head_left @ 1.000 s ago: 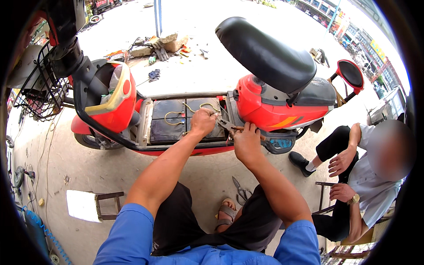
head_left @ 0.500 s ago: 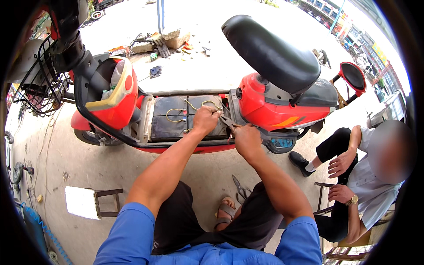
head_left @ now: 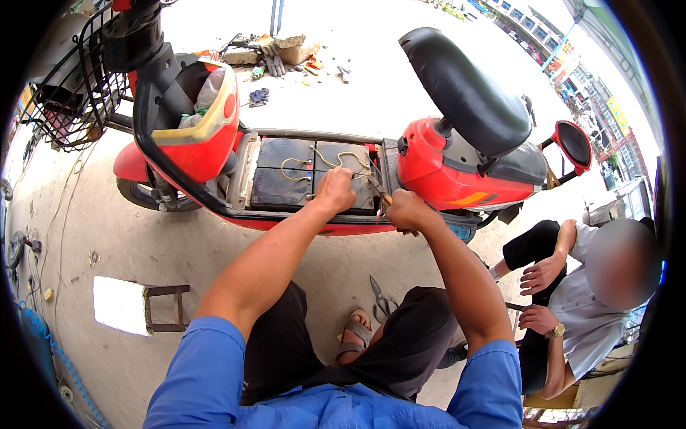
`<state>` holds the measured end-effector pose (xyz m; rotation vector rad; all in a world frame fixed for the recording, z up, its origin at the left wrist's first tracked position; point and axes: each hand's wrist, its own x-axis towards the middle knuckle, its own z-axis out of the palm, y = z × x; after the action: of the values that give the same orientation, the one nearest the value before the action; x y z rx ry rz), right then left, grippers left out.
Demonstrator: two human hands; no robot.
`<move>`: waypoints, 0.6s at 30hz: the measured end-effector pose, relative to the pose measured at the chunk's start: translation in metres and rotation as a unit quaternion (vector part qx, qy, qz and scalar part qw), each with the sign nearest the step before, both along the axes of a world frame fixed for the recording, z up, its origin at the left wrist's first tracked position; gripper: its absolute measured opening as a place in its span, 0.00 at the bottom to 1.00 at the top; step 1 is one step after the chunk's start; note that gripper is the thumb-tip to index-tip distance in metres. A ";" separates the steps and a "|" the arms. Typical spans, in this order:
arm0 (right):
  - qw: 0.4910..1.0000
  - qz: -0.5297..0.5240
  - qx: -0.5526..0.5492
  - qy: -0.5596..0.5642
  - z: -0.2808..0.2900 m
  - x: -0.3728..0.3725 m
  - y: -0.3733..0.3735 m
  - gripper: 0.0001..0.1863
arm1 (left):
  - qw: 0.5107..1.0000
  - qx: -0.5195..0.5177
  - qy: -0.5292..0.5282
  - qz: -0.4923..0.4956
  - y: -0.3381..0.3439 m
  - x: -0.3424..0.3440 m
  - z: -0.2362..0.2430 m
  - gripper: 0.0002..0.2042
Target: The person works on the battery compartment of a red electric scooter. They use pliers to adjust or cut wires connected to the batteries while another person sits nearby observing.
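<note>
A red electric scooter stands sideways before me, its floor compartment uncovered and holding several dark batteries point(head_left: 275, 187). Yellowish wires point(head_left: 287, 170) loop across the battery tops. Over the right-hand batteries, my left hand point(head_left: 336, 191) is closed in a pinch on a thin wire point(head_left: 363, 174), though the fingers partly hide it. My right hand point(head_left: 409, 211) grips a pair of pliers point(head_left: 379, 189) by the handles. The jaws point away from me, at the wire beside my left fingertips; whether they bite it, I cannot tell.
The black seat point(head_left: 464, 93) is tilted up at right. Scissors point(head_left: 382, 297) lie on the ground near my foot. A white-topped stool point(head_left: 121, 306) is at left. Another person point(head_left: 572, 314) sits at right. Beyond the scooter lie gloves point(head_left: 259, 97) and stones point(head_left: 296, 50).
The whole view has shifted a little. The pliers have swung to point more steeply away from me. Both hands remain over the right-hand batteries.
</note>
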<state>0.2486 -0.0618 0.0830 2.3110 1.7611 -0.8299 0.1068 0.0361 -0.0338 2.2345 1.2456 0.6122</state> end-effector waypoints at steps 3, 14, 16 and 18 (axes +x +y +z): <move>0.984 -0.109 -0.038 0.132 -0.024 0.020 0.005 0.10 | 1.000 0.019 -0.013 -0.015 -0.002 0.000 -0.003 0.15; 0.894 -0.222 -0.078 0.382 -0.015 0.024 0.001 0.05 | 0.996 0.009 -0.088 -0.003 0.001 -0.003 -0.012 0.09; 0.867 -0.247 -0.085 0.424 -0.028 0.037 0.003 0.06 | 0.997 0.005 -0.080 -0.005 0.001 -0.001 -0.012 0.09; 0.846 -0.271 -0.080 0.452 -0.041 0.045 0.004 0.07 | 0.997 0.000 -0.076 -0.006 0.000 0.000 -0.011 0.08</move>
<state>0.2932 -0.0576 0.0417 2.4917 1.0724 -2.3633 0.1071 0.0362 -0.0446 2.1495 1.1552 0.7616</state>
